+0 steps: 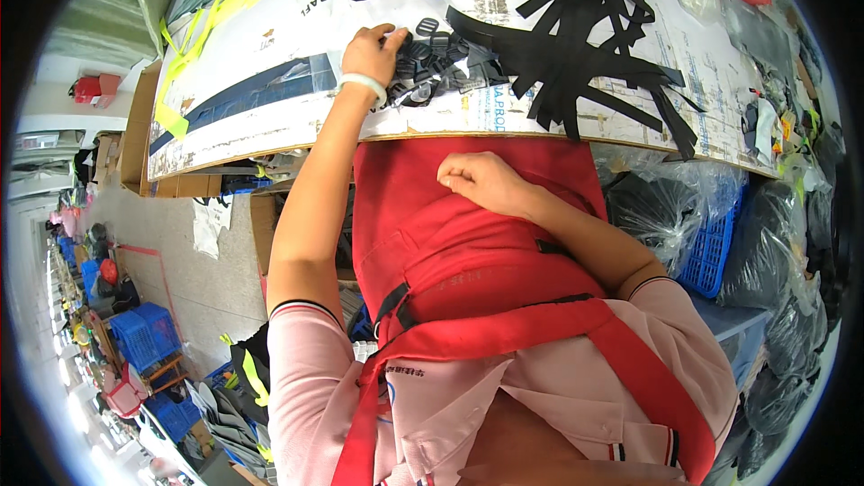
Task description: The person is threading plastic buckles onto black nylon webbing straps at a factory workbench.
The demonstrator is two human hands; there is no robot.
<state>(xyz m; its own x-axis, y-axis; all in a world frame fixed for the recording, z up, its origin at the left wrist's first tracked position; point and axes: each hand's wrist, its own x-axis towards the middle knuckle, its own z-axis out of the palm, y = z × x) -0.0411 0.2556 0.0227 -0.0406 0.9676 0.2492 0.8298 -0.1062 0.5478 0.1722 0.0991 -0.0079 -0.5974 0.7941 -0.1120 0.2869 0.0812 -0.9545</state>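
Left hand (pixel 371 52) with fingers curled, picking into pile of black plastic buckles (pixel 432 63) on table (pixel 270 63), right hand (pixel 481 182) loosely fisted, empty, on red apron (pixel 468 252), black straps (pixel 576 45) beside buckles.

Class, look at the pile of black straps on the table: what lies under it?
Under the pile of flat black fabric straps lies printed white sheeting over a cardboard tabletop. Whatever sits directly beneath the tangle is covered.
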